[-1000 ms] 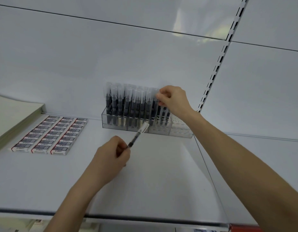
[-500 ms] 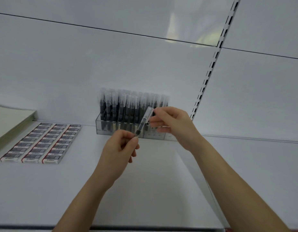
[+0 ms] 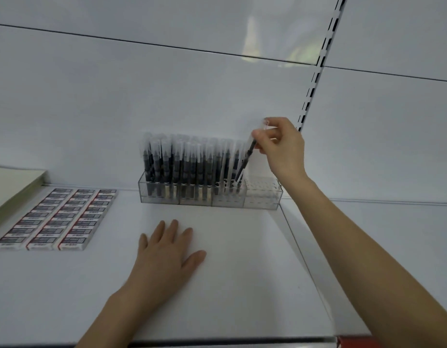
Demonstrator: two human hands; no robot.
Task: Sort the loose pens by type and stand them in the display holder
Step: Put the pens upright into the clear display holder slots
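Observation:
A clear acrylic display holder stands at the back of the white shelf, against the wall. Several black pens with clear caps stand upright in its left and middle sections; its right section shows only bare holes. My right hand is above the holder's right part, pinching one black pen near its cap. That pen is tilted, its lower tip down among the holes beside the last standing pens. My left hand lies flat, palm down, on the shelf in front of the holder, fingers spread, holding nothing.
Three rows of small boxed erasers lie on the shelf at the left. A stack of pale green paper sits at the far left. A slotted shelf upright runs up the wall behind my right hand. The shelf's front edge is near me.
My left hand passed the pen to my right hand, then dropped flat onto the shelf. My right hand carried the pen up and right to the holder.

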